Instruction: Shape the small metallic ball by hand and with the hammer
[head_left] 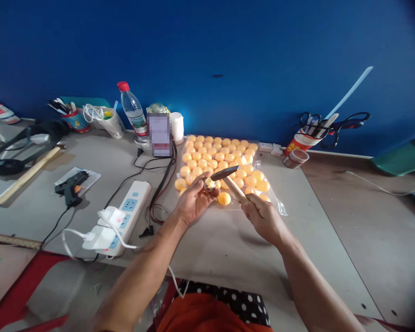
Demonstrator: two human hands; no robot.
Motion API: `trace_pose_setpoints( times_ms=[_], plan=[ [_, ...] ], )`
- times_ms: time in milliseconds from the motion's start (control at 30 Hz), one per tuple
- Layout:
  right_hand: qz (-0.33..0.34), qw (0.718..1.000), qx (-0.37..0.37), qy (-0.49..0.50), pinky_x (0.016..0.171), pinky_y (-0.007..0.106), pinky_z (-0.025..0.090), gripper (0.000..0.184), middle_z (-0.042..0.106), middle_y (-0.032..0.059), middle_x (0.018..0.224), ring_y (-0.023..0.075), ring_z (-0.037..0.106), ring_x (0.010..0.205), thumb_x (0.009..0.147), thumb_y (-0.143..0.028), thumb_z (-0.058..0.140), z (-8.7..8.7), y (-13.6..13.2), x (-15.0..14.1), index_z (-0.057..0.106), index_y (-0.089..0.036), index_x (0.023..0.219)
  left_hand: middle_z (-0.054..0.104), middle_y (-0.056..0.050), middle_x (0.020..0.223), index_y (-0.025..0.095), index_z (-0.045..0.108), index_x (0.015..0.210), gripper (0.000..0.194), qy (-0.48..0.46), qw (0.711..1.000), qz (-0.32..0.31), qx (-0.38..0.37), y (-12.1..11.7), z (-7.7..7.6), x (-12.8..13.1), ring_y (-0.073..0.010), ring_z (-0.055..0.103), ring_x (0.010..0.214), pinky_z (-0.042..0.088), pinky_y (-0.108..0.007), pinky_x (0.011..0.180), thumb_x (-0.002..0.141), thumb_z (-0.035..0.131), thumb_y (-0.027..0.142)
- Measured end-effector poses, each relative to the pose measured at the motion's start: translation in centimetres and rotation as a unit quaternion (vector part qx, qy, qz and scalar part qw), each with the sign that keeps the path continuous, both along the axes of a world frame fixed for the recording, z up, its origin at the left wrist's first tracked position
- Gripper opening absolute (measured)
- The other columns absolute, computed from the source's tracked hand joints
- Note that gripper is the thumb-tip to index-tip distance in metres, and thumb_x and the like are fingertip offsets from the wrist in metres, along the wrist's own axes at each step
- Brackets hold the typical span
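In my left fingers (196, 186) I pinch a small yellowish piece (210, 183) above the worktop (207, 244), near the orange balls (224, 198), while my right fingers (251, 206) grip a hammer (232, 185), its head so close that a slip could bruise me.

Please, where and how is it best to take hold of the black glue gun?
I would grip the glue gun by its handle, from the table's near side: the handle points that way, the cord leaving its end. Better keep fingers off the end pointing right, beyond the orange trigger; it could be hot.
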State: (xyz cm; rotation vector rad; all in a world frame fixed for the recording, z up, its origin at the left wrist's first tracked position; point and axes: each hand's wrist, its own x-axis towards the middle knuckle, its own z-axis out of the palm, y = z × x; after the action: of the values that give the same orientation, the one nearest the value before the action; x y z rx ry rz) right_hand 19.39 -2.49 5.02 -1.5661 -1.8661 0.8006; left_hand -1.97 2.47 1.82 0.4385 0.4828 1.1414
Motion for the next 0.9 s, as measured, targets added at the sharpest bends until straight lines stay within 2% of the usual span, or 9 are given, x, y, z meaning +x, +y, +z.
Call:
trace_pose_setpoints(
  times_ms=[167,433,633,700,900],
  plan=[
    [0.002,1.000,0.005,0.000,0.052,0.026,0.039,0.033,0.050,-0.0017,0.061,0.0124,0.044,0.054,0.097,-0.043,0.040,0.05,0.03,-0.09,0.058,-0.019,0.084,0.075,-0.006,0.094,0.018,0.065,0.122,0.048,-0.002,1.000,-0.013,0.003,0.11,-0.07,-0.05,-0.0244,0.073,0.097,0.050,-0.040,0.097,0.076,0.079,0.028],
    [0.010,0.999,0.031,-0.017,0.050,0.024,0.036,0.029,0.048,-0.0025,0.059,0.0116,0.041,0.053,0.097,-0.039,0.042,0.24,0.04,-0.21,0.050,-0.021,0.076,0.074,-0.006,0.101,0.017,0.069,0.114,0.043,0.013,1.000,-0.008,0.011,0.02,0.10,0.03,-0.0227,0.072,0.102,0.048,-0.041,0.105,0.073,0.082,0.018],
    [0.012,0.998,0.059,-0.022,0.049,0.023,0.034,0.024,0.046,-0.0034,0.059,0.0110,0.040,0.052,0.096,-0.035,0.043,0.18,-0.04,-0.23,0.048,-0.021,0.077,0.075,-0.001,0.086,0.018,0.070,0.105,0.037,0.002,1.000,0.027,0.008,-0.04,0.19,0.11,-0.0159,0.073,0.093,0.047,-0.041,0.110,0.071,0.083,0.012],
    [0.014,0.998,0.064,-0.025,0.048,0.022,0.033,0.024,0.045,-0.0038,0.058,0.0106,0.039,0.051,0.096,-0.035,0.043,0.15,-0.10,-0.26,0.047,-0.021,0.076,0.076,0.000,0.087,0.018,0.070,0.103,0.035,-0.003,0.999,0.041,0.009,0.01,0.21,0.12,-0.0140,0.073,0.090,0.045,-0.042,0.112,0.071,0.082,0.011],
    [0.021,0.997,0.058,-0.046,0.048,0.022,0.034,0.028,0.045,-0.0034,0.059,0.0107,0.040,0.051,0.097,-0.037,0.042,-0.03,-0.15,-0.20,0.045,-0.021,0.074,0.076,-0.001,0.092,0.019,0.070,0.103,0.037,-0.004,0.999,0.051,-0.004,0.16,0.10,0.14,-0.0151,0.073,0.090,0.044,-0.045,0.112,0.070,0.081,0.007]
  ],
)
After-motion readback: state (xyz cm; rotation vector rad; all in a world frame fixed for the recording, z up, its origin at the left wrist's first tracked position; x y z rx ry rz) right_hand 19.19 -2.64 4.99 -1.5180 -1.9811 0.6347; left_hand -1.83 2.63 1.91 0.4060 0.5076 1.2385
